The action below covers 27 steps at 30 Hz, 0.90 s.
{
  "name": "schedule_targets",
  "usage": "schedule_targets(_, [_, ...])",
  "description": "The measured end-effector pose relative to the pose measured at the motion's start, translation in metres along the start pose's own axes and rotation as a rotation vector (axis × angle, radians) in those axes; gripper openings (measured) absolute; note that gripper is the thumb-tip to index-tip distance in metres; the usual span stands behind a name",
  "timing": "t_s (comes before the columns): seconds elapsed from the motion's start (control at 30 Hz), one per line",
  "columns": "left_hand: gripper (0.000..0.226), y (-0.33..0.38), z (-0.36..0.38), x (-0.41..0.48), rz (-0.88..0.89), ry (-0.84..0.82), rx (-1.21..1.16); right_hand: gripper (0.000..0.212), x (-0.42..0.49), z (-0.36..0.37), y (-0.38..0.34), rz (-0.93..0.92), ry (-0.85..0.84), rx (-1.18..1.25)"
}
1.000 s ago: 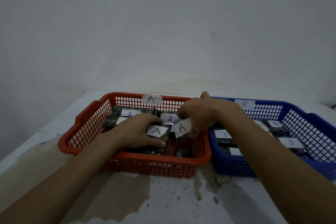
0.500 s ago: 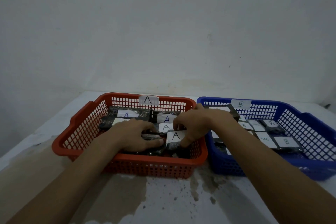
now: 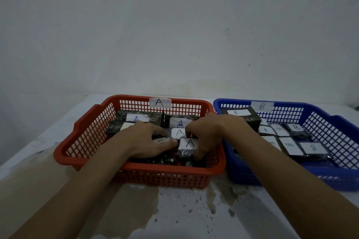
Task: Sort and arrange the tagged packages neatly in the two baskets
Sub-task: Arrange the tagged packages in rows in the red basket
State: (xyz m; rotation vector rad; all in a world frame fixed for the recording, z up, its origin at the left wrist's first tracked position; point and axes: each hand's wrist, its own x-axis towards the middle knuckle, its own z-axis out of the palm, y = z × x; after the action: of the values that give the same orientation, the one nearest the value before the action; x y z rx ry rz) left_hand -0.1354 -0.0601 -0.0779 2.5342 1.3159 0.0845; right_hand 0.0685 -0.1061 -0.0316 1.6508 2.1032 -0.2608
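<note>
Your hands meet inside the red basket (image 3: 169, 169) — the right hand (image 3: 209, 134) pinches an A-tagged package (image 3: 187, 144) at the basket's 5 o'clock corner, and the left hand (image 3: 143, 139) lies flat on the neighbouring package (image 3: 160, 140) at its 9 o'clock. B-tagged packages (image 3: 291, 145) fill the blue basket (image 3: 320, 178) at 3 o'clock.

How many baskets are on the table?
2. The red basket, marked A, is on the left. The blue basket, marked B, sits close beside it on the right. No other basket shows.
</note>
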Motion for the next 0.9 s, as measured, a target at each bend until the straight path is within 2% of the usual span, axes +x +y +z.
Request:
schedule_targets(0.17, [0.079,-0.001,-0.001,-0.001,0.032,-0.121,-0.114,0.067,0.003,-0.003,0.002,0.003,-0.021,0.034])
schedule_targets(0.23, [0.081,-0.003,-0.001,0.000,0.050,-0.121,-0.153,0.068,0.000,-0.006,0.006,0.010,-0.016,0.062])
schedule_targets(0.37, [0.112,-0.001,0.002,0.003,0.040,0.023,-0.113,0.069,-0.009,-0.015,0.016,0.062,0.152,0.012])
schedule_targets(0.53, [0.128,0.001,0.003,0.006,0.016,0.008,-0.086,0.063,-0.013,-0.021,0.020,0.115,0.271,-0.002])
schedule_targets(0.6, [0.125,0.001,0.003,0.004,0.016,-0.017,-0.095,0.063,-0.012,-0.021,0.019,0.108,0.269,0.013])
schedule_targets(0.8, [0.094,-0.006,0.000,-0.006,0.020,-0.133,-0.129,0.071,-0.002,-0.013,0.019,0.050,0.298,0.079])
schedule_targets(0.9, [0.098,-0.013,-0.006,-0.007,0.046,-0.176,-0.169,0.073,0.001,-0.008,0.022,0.054,0.249,0.047])
